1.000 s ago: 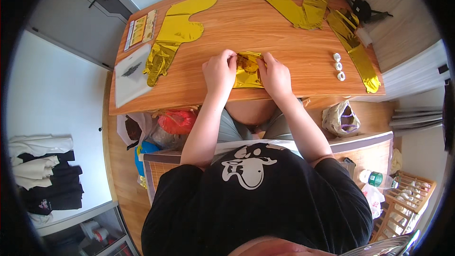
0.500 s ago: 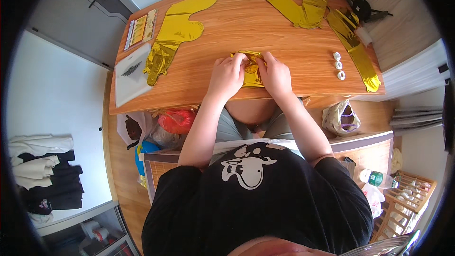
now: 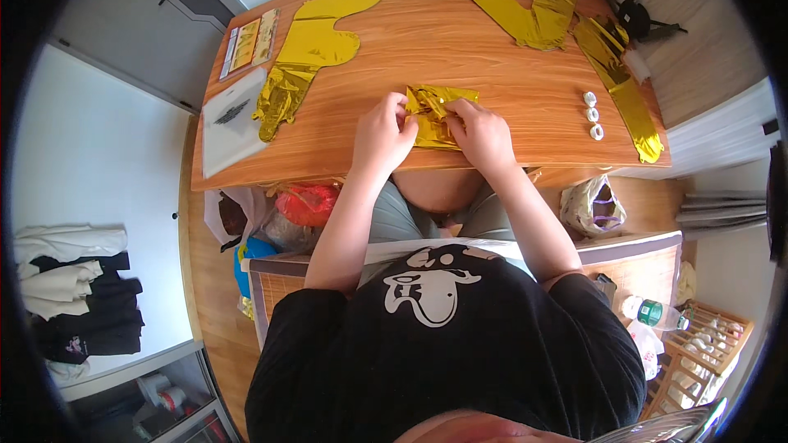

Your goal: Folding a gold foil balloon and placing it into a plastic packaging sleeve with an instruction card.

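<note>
Both hands worked a crumpled gold foil balloon point(image 3: 433, 113) at the near edge of the wooden surface point(image 3: 501, 74). The left hand point(image 3: 382, 135) and right hand point(image 3: 483, 134) were each closed on the foil, pinching it from either side. Folding it well likely called for pressing it flat against the surface and creasing gently, since thin foil tears easily. Another flat gold balloon point(image 3: 310, 47) lay toward the far left corner, more foil shapes point(image 3: 525, 8) at the far edge, and three small white pieces point(image 3: 593, 114) near the right edge.
</note>
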Tool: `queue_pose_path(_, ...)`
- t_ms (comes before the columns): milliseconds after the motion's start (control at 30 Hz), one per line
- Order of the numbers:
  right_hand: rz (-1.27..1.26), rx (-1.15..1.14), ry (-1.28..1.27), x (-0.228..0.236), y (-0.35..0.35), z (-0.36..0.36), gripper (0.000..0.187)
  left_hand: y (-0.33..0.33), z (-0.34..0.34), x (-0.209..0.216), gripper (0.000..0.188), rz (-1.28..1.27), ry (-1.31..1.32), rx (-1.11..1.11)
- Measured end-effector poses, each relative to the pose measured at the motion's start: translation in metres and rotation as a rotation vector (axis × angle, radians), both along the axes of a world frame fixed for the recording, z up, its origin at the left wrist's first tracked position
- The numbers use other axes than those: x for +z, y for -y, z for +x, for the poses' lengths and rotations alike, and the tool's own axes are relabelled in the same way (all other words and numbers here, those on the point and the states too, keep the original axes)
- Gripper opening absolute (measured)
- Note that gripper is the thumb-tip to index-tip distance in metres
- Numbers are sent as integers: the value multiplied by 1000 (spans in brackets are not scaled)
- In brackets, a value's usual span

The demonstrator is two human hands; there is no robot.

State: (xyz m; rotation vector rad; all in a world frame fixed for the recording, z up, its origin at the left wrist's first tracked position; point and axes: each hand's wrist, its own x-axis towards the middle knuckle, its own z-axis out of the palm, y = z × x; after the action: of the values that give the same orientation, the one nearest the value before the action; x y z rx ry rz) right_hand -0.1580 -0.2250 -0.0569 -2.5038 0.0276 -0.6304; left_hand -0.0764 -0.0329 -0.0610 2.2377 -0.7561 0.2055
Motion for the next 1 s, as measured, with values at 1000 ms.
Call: queue_pose_path(1000,-385,275,-102,23,13,19,20,-19,-32,-5,34,-214,10,-24)
